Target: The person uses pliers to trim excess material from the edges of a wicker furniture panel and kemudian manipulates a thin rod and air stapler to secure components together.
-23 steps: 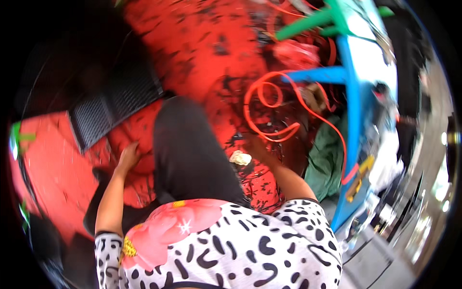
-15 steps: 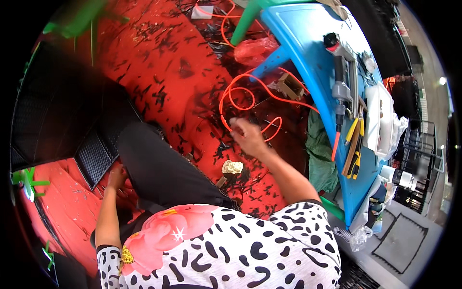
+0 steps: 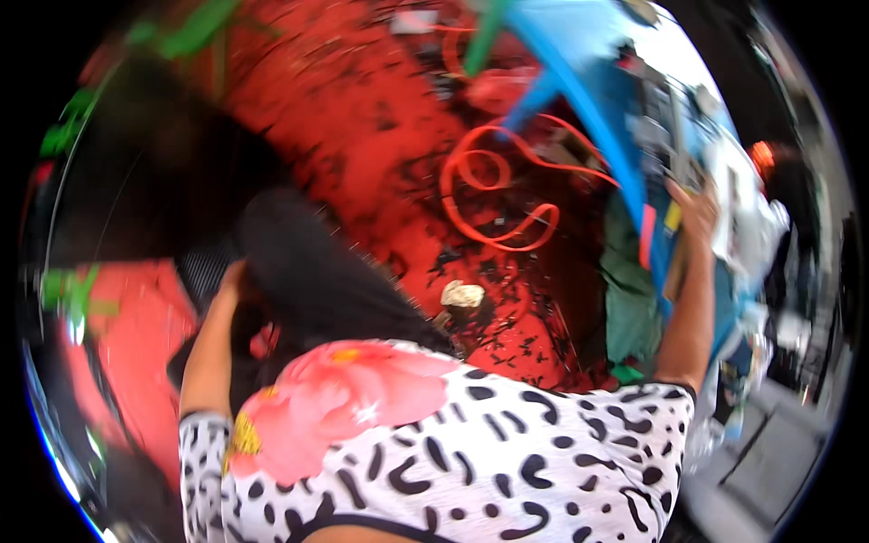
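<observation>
My right hand [image 3: 695,210] reaches over the blue plastic table [image 3: 625,172], among the tools lying there. Motion smears its fingers, so I cannot make out a grip. Close to it are a yellow-handled tool [image 3: 673,217], a long grey-and-black tool [image 3: 654,118] and a red-orange tip [image 3: 647,237]. My left hand [image 3: 233,279] is low beside my dark-trousered leg, next to a black woven panel [image 3: 197,273]; its fingers are mostly hidden. A large black woven piece [image 3: 136,190], blurred, stands on the left.
An orange hose [image 3: 448,185] loops across the red floor covering [image 3: 362,172], which is strewn with black scraps. A crumpled pale lump [image 3: 463,294] lies near my knee. Green cloth [image 3: 631,303] hangs by the table, and a white tray [image 3: 735,195] rests on top.
My right hand has swung right, from above the orange hose to the tools on the blue table. My left hand stays beside my leg. The view has shifted and blurred.
</observation>
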{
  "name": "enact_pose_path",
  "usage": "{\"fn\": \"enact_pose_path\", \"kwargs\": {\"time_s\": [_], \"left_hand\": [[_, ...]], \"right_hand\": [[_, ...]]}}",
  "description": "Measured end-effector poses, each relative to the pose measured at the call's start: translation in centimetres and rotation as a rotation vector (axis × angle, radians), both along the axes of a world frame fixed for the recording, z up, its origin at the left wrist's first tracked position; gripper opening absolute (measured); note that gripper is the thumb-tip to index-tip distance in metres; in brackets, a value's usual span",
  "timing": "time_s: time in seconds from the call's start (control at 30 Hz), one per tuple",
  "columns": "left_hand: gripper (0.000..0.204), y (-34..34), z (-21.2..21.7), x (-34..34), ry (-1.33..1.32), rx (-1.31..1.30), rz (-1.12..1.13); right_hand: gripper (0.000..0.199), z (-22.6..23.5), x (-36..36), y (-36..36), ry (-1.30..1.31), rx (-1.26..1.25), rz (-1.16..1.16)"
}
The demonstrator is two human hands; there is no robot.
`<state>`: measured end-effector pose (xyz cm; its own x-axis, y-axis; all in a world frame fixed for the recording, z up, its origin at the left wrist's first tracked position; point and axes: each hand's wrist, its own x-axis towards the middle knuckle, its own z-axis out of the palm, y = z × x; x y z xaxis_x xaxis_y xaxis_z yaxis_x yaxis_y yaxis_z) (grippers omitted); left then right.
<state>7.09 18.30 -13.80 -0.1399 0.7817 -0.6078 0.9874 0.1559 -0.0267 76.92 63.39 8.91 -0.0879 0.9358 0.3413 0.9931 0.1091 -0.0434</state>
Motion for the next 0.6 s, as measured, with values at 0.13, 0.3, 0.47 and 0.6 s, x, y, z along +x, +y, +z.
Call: {"fn": "enact_pose_path", "kwargs": {"time_s": [0.13,0.3,0.47,0.6], "left_hand": [[0.035,4.3,-1.2,5.0,-0.266,0.316,0.029],[0.035,-2.2,3.4,5.8,-0.207,0.316,0.49],[0.045,-2.8,3.6,5.6,-0.288,0.217,0.598],[0.043,-2.8,1.8,5.1,-0.31,0.175,0.599]], "right_hand": [[0.035,1.6,20.0,6.6,-0.65,-0.165,0.255],[0.058,4.5,2.1,3.1,-0.136,0.1,-0.178],[0.039,6.2,-14.1,-2.4,0.462,-0.101,0.601],[0.038,-3.3,-32.5,-6.7,0.997,-0.85,0.762]]}}
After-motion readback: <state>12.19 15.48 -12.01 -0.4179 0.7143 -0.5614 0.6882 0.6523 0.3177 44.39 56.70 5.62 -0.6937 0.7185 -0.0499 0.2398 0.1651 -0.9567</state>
